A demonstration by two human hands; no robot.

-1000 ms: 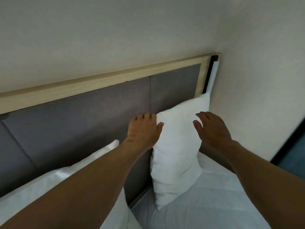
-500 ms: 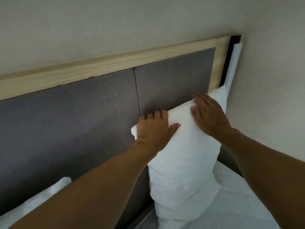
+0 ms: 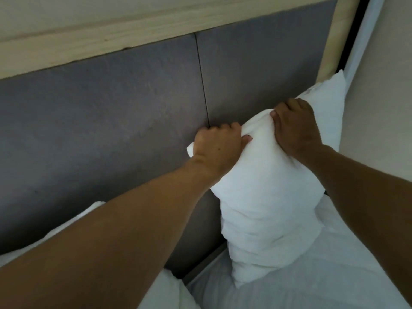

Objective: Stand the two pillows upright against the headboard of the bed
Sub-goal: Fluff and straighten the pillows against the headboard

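A white pillow (image 3: 267, 197) stands upright on the bed against the grey padded headboard (image 3: 111, 119), near its right end. My left hand (image 3: 217, 148) grips the pillow's top left corner, fingers curled over the edge. My right hand (image 3: 296, 128) clutches the top edge further right, bunching the fabric between both hands. A second white pillow (image 3: 174, 291) lies at the lower left, mostly hidden under my left forearm.
A pale wooden frame (image 3: 133, 34) borders the headboard's top and right side. A cream wall (image 3: 383, 108) closes the right side, with a white strip in the corner. The white bed sheet (image 3: 312, 286) spreads below the pillow.
Both hands went from resting on the pillow's top to closing on its upper edge and bunching it. The camera moved closer to the headboard.
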